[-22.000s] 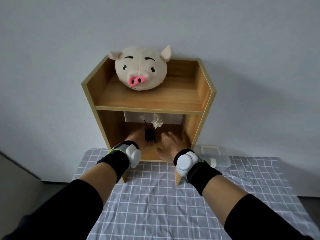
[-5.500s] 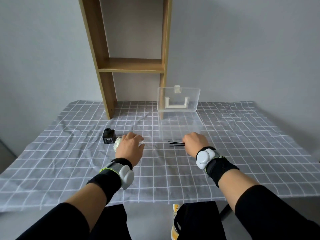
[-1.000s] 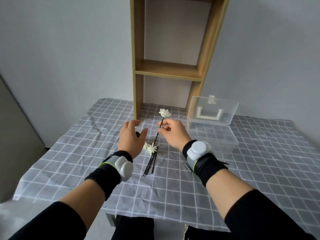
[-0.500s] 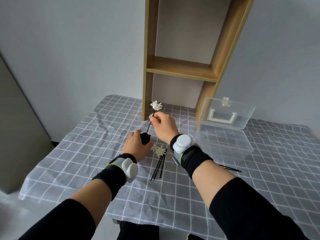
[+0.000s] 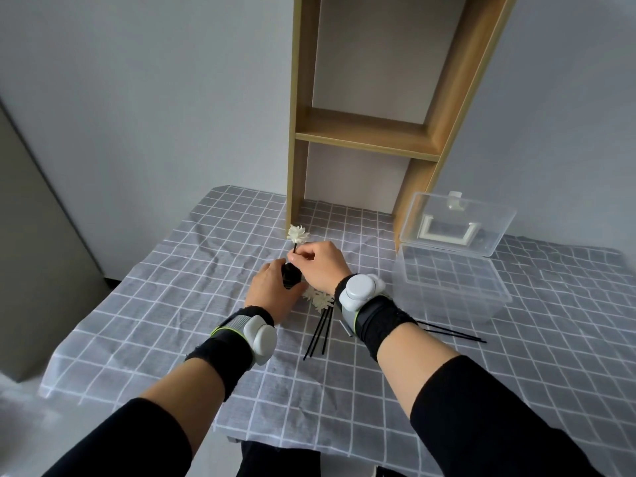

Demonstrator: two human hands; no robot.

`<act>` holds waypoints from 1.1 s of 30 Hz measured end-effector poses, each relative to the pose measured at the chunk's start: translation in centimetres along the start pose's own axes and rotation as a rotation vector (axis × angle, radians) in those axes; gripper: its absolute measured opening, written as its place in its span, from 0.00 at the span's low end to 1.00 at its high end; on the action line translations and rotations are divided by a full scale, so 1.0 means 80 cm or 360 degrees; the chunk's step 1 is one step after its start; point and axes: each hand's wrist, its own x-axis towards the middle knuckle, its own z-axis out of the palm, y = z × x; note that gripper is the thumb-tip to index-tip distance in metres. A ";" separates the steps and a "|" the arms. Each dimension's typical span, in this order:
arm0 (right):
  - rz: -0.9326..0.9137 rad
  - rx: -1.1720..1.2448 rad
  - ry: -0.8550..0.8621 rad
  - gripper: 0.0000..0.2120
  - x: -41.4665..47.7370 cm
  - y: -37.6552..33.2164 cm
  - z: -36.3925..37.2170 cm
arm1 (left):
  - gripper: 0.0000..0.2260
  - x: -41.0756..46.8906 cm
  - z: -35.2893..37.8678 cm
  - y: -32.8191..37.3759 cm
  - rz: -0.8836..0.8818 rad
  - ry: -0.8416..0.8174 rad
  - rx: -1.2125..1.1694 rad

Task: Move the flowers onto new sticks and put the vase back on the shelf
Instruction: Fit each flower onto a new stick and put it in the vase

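Grey checked tablecloth point(image 5: 179, 304), wooden shelf point(image 5: 364, 132)

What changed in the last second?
The right hand brought the flower on its stick down into the vase, which the left hand now grips. Unchanged: the other flowers and sticks on the cloth, and the open box.

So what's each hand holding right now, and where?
Right hand pinches the flower by its black stick, just under the bloom. Left hand grips the black vase by its side.
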 end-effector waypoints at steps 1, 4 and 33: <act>0.0016 0.0034 -0.0015 0.12 -0.001 0.000 0.002 | 0.17 0.000 -0.001 -0.001 0.0007 -0.0003 -0.0005; 0.0058 0.0093 -0.0050 0.11 -0.002 0.000 0.003 | 0.17 -0.001 -0.005 -0.002 0.0018 0.0018 0.0002; 0.0182 -0.0586 -0.0094 0.13 -0.077 0.069 -0.030 | 0.09 -0.064 -0.003 0.033 0.0174 0.0376 -0.0141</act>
